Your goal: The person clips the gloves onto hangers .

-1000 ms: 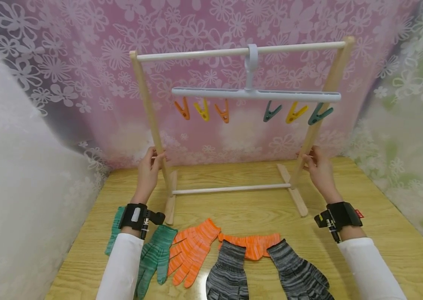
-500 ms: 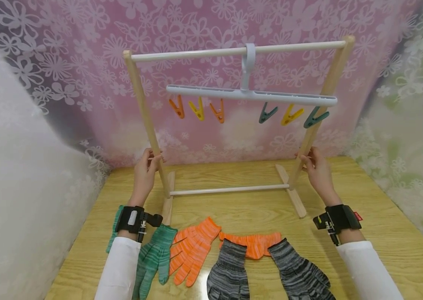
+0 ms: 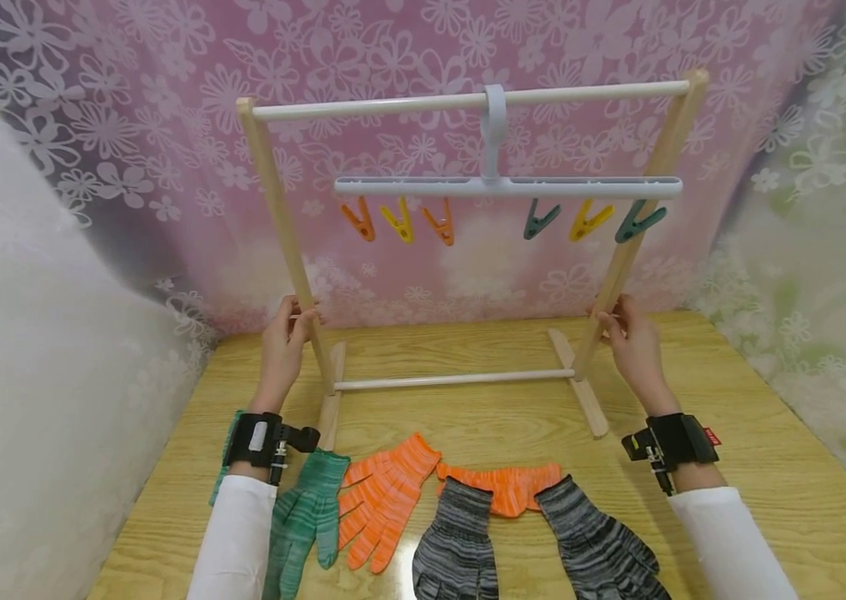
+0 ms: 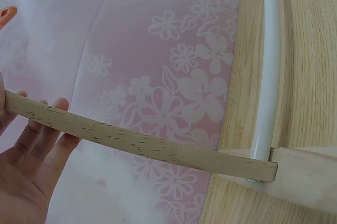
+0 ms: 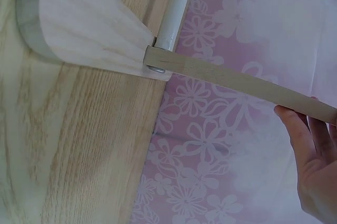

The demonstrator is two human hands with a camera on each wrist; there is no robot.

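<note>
A wooden drying rack with white rods stands on the table. My left hand [image 3: 280, 350] grips its left upright [image 3: 277, 204] low down, and my right hand [image 3: 634, 350] holds the right upright [image 3: 670, 146] at a similar height. In the left wrist view, fingers [image 4: 50, 140] wrap behind the wooden bar [image 4: 137, 142]. The right wrist view has fingers [image 5: 297, 129] against the other bar [image 5: 226, 81], partly cut off by the frame edge. From the top rod [image 3: 385, 106] hangs a light grey clip hanger [image 3: 430, 187], with orange, yellow and green clips beneath it.
In front of the rack lie knitted gloves: green [image 3: 310, 508], orange [image 3: 388, 500] and dark grey ones [image 3: 456, 533], plus a folded orange piece [image 3: 516, 490]. A flowered pink curtain [image 3: 423, 283] hangs close behind, with pale curtains at both sides of the wooden table [image 3: 730, 467].
Both hands have shifted the rack left, its left side more than its right. The hanger has swung on the top rod and now looks nearly level. The gloves stay put.
</note>
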